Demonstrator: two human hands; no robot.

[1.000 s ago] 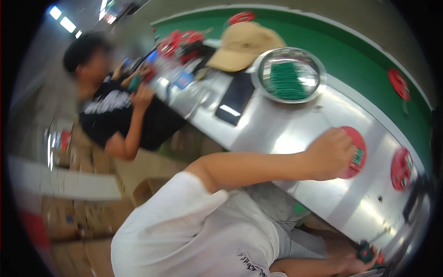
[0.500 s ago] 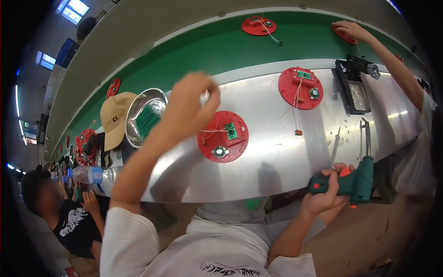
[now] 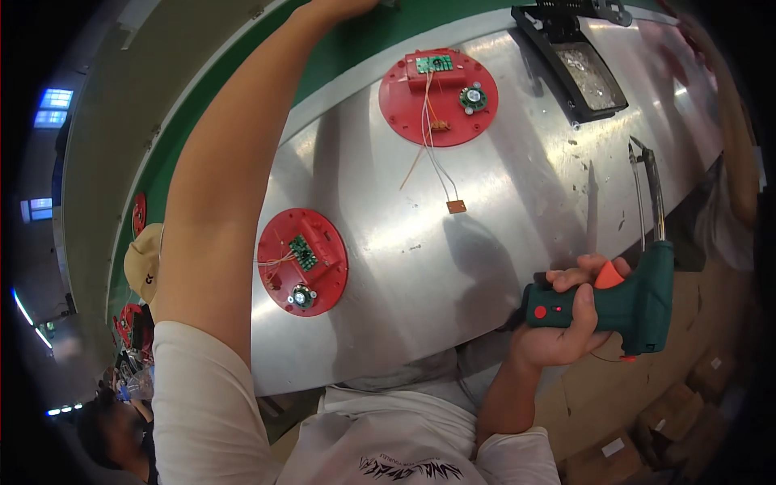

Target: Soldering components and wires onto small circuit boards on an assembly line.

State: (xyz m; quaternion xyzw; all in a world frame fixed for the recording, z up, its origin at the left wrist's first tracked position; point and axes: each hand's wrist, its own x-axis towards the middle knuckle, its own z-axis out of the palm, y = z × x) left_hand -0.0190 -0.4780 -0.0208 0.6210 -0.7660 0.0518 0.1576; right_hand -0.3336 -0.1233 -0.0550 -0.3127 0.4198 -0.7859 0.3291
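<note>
My right hand [image 3: 558,339] grips a dark green soldering gun [image 3: 651,299] with an orange trigger, held past the table's near edge. Its metal tip and thin feed tube point away from me over the tabletop. Stretched to the far side, my left hand [image 3: 343,6] is over the green strip and partly cut off by the picture's top; its fingers are hard to make out. Two red round plates [image 3: 396,101] lie on the metal table, each with a green circuit board and a small round part. Wires run from the farther plate to a small brown piece [image 3: 457,207].
A black soldering stand [image 3: 546,61] with a metal tray stands at the far right. Along the back runs a green belt [image 3: 234,93]. A tan cap [image 3: 144,260] shows behind my left arm. Another person sits at lower left; cardboard boxes [image 3: 671,412] lie on the floor at right.
My left arm has stretched from above the nearer plate to the far green belt. The view has swung right, so the plates appear further left. The soldering gun stays in my right hand.
</note>
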